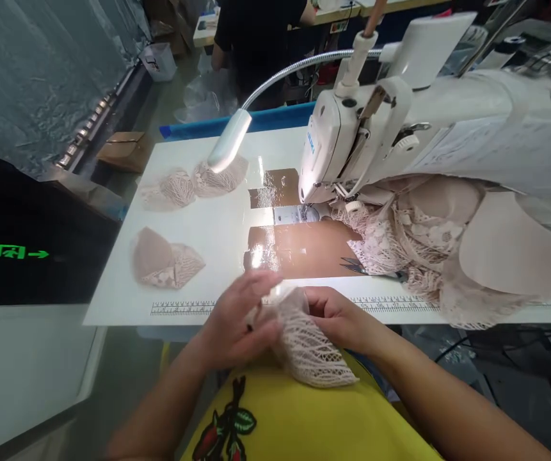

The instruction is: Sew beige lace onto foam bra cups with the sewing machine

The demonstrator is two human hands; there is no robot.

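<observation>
At the table's front edge, both hands hold a pale pink lace bra cup [313, 352] that hangs down over the yellow clothing at my lap. The fingers of my left hand [241, 317], slightly blurred, curl round the cup's left side. On the other side, my right hand [337, 314] pinches its upper edge between thumb and fingers. Just beyond lies the sewing machine's brown bed cover [299, 250]. A pair of dark thread snips [352, 265] rests there, its rear part hidden under heaped lace bra pieces [400, 237].
The white sewing machine [333, 134] stands at the right, a bendable lamp [230, 141] arching beside it. More lace cups [220, 176] and a cup piece [153, 250] lie on the white table [126, 288]. A ruler strip [183, 308] runs along the front edge. Behind sits another person [260, 38].
</observation>
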